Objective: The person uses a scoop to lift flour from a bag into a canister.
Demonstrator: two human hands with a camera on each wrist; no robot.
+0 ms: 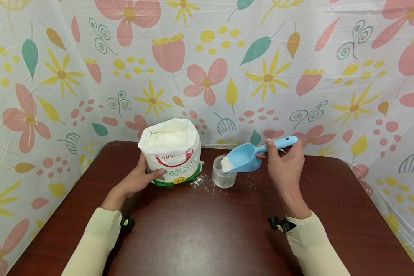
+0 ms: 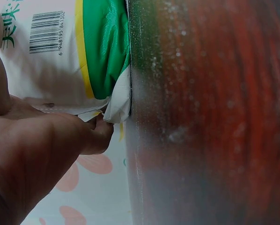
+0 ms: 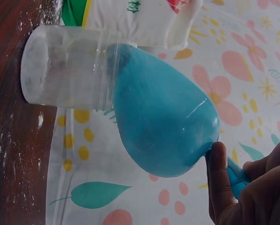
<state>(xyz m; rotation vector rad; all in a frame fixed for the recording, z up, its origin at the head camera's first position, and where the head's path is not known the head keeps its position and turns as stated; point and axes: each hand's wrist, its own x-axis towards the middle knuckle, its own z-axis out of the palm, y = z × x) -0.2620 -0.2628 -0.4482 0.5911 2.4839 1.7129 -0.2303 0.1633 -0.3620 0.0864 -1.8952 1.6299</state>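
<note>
A white flour bag point(image 1: 189, 165) with a green bottom band stands upright with its top folded open and white powder point(image 1: 169, 138) inside. My left hand point(image 1: 134, 180) holds its left side, thumb across the front and the other fingers partly hidden behind. My right hand point(image 1: 287, 165) grips the handle of a light blue scoop point(image 1: 245, 156). The scoop's tip lies over the mouth of a clear plastic jar point(image 1: 223, 181), tilted down, with a small heap of flour point(image 1: 227, 165) at its front edge. In the right wrist view the scoop point(image 3: 165, 115) shows from underneath.
Spilled flour point(image 1: 201, 181) dusts the dark brown wooden table point(image 1: 193, 234) between bag and jar, with fainter specks right of the jar. A flower-printed curtain point(image 1: 207, 50) hangs right behind the table's back edge and along both sides.
</note>
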